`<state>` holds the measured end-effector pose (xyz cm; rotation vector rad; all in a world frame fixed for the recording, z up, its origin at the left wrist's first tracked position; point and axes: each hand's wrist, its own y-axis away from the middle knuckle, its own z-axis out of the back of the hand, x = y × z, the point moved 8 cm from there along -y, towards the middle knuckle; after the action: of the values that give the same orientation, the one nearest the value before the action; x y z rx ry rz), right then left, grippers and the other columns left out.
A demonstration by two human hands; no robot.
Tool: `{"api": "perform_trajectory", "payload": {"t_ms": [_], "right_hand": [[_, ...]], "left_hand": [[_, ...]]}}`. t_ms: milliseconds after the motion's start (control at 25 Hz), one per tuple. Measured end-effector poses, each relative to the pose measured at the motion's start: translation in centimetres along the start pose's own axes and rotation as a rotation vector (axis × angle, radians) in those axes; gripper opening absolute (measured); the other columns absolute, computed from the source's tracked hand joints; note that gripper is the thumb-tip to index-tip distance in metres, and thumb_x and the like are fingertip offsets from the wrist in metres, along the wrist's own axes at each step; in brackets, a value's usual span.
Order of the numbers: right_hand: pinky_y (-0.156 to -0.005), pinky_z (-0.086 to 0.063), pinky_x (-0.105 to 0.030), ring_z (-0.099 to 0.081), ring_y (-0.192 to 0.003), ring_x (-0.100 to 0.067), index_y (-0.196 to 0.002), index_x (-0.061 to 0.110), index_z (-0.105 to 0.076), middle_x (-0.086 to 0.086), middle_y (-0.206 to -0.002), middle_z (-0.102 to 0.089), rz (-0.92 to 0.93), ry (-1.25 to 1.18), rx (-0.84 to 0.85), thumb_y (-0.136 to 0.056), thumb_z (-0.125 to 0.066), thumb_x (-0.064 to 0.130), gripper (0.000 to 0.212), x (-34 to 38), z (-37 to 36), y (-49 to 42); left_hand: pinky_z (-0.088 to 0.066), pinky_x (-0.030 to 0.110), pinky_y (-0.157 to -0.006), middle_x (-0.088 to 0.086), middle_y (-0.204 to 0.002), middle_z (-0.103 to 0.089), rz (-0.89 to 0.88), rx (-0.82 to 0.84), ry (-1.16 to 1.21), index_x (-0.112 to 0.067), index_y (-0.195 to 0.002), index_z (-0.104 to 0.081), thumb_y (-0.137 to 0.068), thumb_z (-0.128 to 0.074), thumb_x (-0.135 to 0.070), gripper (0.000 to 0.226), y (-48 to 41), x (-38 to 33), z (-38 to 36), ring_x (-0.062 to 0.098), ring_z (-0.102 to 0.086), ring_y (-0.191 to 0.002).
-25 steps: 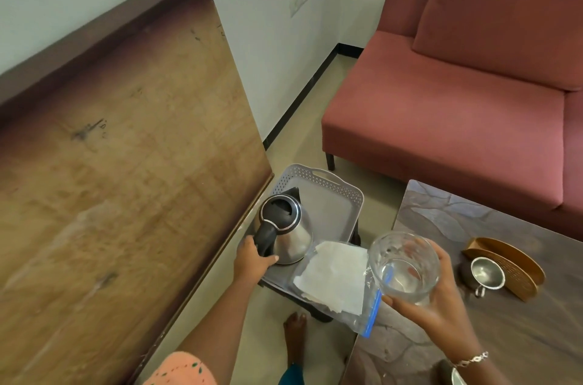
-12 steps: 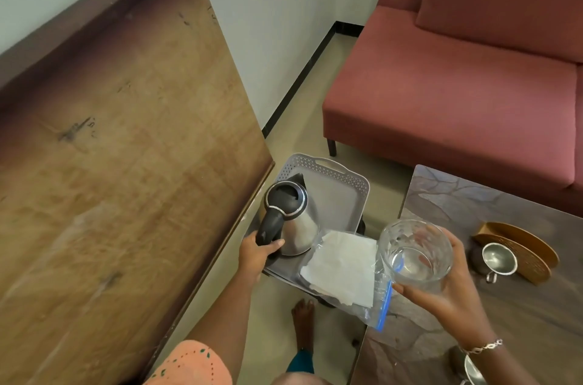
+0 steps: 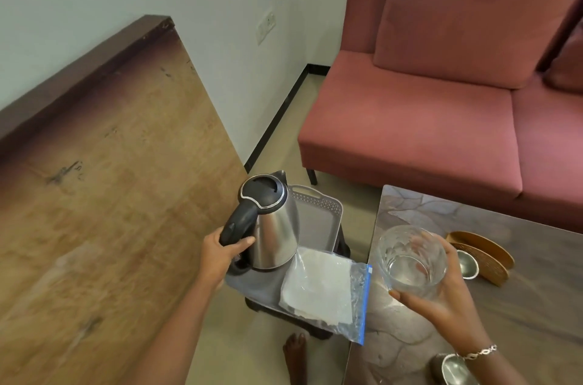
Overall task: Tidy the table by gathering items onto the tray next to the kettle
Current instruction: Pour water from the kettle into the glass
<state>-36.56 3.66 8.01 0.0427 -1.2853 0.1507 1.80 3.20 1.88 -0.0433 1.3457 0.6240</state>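
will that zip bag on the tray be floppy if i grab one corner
Probably floppy: the zip bag is thin crinkled plastic overhanging the tray. Likely light, holding only a folded white sheet. Its slick film may slide if pushed.

we see pink sofa by the wall | wooden board at left | we note wall socket above black skirting

Home living rm: sofa, side table.

Left hand on kettle handle, right hand around glass.
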Motion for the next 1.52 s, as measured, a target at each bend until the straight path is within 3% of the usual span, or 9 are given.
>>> {"api": "perform_trajectory", "payload": {"t_ms": [200,400,480,680,880,1000,1240,1400,1520], "right_hand": [[-0.089,-0.042,-0.005,-0.046,-0.113,0.007,-0.124,0.038,-0.032,0.024,-0.125,-0.042,0.036,0.022,-0.003,-0.048,-0.088,0.030,0.094,0.6,2.2,0.8],[-0.097,-0.046,-0.031,-0.046,-0.117,-0.003,-0.131,0.016,-0.033,0.038,-0.119,-0.038,0.031,0.064,-0.041,-0.049,-0.085,0.032,0.098,0.6,4.5,1.6],[-0.095,-0.046,-0.024,-0.046,-0.117,-0.001,-0.131,0.014,-0.033,0.040,-0.118,-0.038,0.031,0.086,-0.069,-0.049,-0.088,0.036,0.101,0.6,5.6,1.9],[-0.095,-0.045,-0.022,-0.047,-0.118,-0.009,-0.129,0.026,-0.033,0.020,-0.123,-0.045,0.024,0.052,-0.128,-0.046,-0.082,0.039,0.097,0.4,8.0,2.5],[-0.094,-0.041,-0.010,-0.046,-0.117,0.004,-0.120,0.051,-0.029,0.020,-0.122,-0.047,0.028,0.019,-0.168,-0.047,-0.082,0.038,0.091,0.6,10.2,3.0],[-0.092,-0.040,-0.017,-0.048,-0.115,0.001,-0.118,0.051,-0.029,0.017,-0.121,-0.048,0.021,0.030,-0.192,-0.051,-0.087,0.024,0.093,-0.1,11.5,3.5],[-0.096,-0.040,-0.028,-0.050,-0.116,-0.015,-0.116,0.049,-0.029,0.001,-0.123,-0.050,0.013,0.046,-0.218,-0.051,-0.088,0.015,0.094,-1.5,12.8,5.1],[-0.087,-0.039,-0.007,-0.048,-0.113,-0.005,-0.115,0.054,-0.028,0.009,-0.121,-0.049,0.016,0.072,-0.217,-0.051,-0.088,0.017,0.095,-2.2,13.0,5.8],[-0.092,-0.038,-0.012,-0.046,-0.115,-0.004,-0.117,0.050,-0.028,0.028,-0.120,-0.040,0.043,0.082,-0.205,-0.052,-0.088,0.018,0.094,-2.1,13.1,6.1]], "left_hand": [[-0.050,0.016,-0.055,0.000,-0.068,-0.066,-0.162,0.037,0.002,-0.016,-0.076,-0.065,-0.067,-0.076,0.002,0.022,2.1,-7.0,-1.2,0.010,-0.061,-0.062],[-0.048,0.009,-0.051,-0.014,-0.056,-0.068,-0.307,0.164,-0.058,-0.018,-0.075,-0.065,-0.067,-0.075,0.003,0.025,4.4,-13.5,-3.7,-0.003,-0.062,-0.055],[-0.047,0.008,-0.052,-0.015,-0.056,-0.068,-0.368,0.181,-0.080,-0.017,-0.076,-0.065,-0.066,-0.075,0.003,0.025,5.1,-16.3,-4.4,-0.003,-0.061,-0.054],[-0.041,0.007,-0.045,-0.016,-0.047,-0.061,-0.528,0.257,-0.167,-0.023,-0.066,-0.065,-0.060,-0.078,0.005,0.032,8.3,-22.2,-7.5,-0.002,-0.052,-0.042],[-0.049,0.020,-0.059,-0.011,-0.057,-0.066,-0.605,0.390,-0.247,-0.029,-0.068,-0.071,-0.045,-0.078,-0.013,0.029,11.5,-26.4,-11.2,0.010,-0.060,-0.059],[-0.051,0.037,-0.072,0.004,-0.067,-0.069,-0.644,0.409,-0.291,-0.026,-0.068,-0.070,-0.041,-0.073,-0.008,0.033,13.1,-28.2,-13.1,0.026,-0.063,-0.072],[-0.047,0.040,-0.069,0.015,-0.066,-0.063,-0.747,0.472,-0.498,-0.024,-0.064,-0.067,-0.039,-0.070,-0.008,0.030,16.6,-31.5,-16.8,0.036,-0.060,-0.066],[-0.042,0.027,-0.059,-0.007,-0.048,-0.059,-0.779,0.525,-0.643,-0.033,-0.054,-0.066,-0.038,-0.066,-0.008,0.030,18.5,-32.5,-18.4,0.020,-0.054,-0.054],[-0.036,0.019,-0.051,-0.011,-0.042,-0.054,-0.793,0.567,-0.729,-0.037,-0.050,-0.062,-0.039,-0.062,-0.007,0.031,20.1,-32.7,-19.3,0.005,-0.046,-0.043]]}}
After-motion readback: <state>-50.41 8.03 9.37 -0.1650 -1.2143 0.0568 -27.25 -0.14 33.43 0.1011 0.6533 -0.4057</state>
